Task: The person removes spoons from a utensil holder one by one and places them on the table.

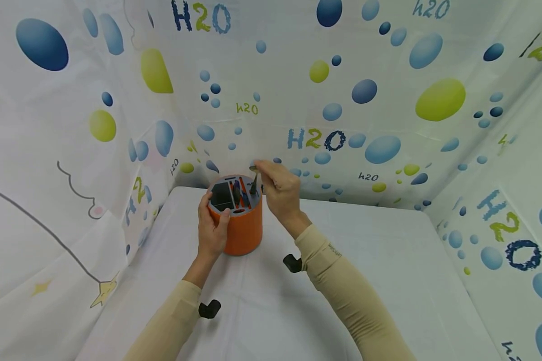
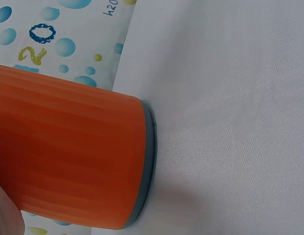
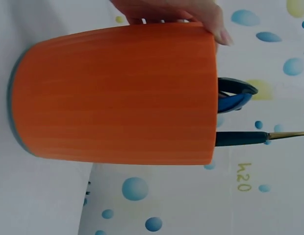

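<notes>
An orange round desk organizer (image 1: 244, 233) with a grey, compartmented top stands upright on the white table. My left hand (image 1: 212, 233) grips its near left side, thumb on the rim; in the right wrist view the fingers of that left hand (image 3: 191, 12) curl over the top edge. My right hand (image 1: 280, 190) pinches the upper end of a slim tool with a dark teal handle (image 3: 240, 138) and a tapering metal shaft. The lower end of its handle is hidden inside the organizer. Beside it, a tool with blue and black handles (image 3: 235, 102) sticks out of the organizer.
A white cloth covers the table (image 1: 361, 260). Directly behind the organizer hangs a white curtain (image 1: 289, 65) with blue and green spots, which also runs along the left and right sides. Black wrist cameras show beside both sleeves.
</notes>
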Demonstrator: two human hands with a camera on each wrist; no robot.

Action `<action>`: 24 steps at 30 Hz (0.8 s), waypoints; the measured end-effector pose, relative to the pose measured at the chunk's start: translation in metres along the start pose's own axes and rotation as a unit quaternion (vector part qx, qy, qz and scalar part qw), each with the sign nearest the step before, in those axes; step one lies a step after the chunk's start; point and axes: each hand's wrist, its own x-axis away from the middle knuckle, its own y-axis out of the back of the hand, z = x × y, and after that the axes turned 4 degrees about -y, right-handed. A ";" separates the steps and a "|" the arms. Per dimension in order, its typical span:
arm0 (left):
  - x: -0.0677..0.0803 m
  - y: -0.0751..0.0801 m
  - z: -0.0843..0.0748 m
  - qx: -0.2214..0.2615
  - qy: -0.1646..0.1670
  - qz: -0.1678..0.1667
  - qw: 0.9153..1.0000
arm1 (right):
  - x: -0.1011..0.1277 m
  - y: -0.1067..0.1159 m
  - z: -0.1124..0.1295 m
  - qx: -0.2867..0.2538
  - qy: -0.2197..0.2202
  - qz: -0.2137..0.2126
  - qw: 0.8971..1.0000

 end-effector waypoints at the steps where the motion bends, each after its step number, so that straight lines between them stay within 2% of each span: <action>1: 0.000 0.000 0.000 0.002 -0.001 -0.001 1.000 | -0.001 0.000 0.001 -0.001 0.002 -0.002 1.000; 15: 0.000 0.000 0.001 0.005 0.005 0.003 1.000 | -0.011 0.006 0.015 -0.025 0.020 -0.024 0.999; 22: 0.000 0.002 -0.039 0.019 0.012 0.006 1.000 | -0.016 0.010 0.024 -0.035 0.026 -0.034 0.998; 24: 0.001 0.003 -0.042 0.023 0.011 0.005 1.000 | -0.017 0.011 0.025 -0.035 0.027 -0.035 0.998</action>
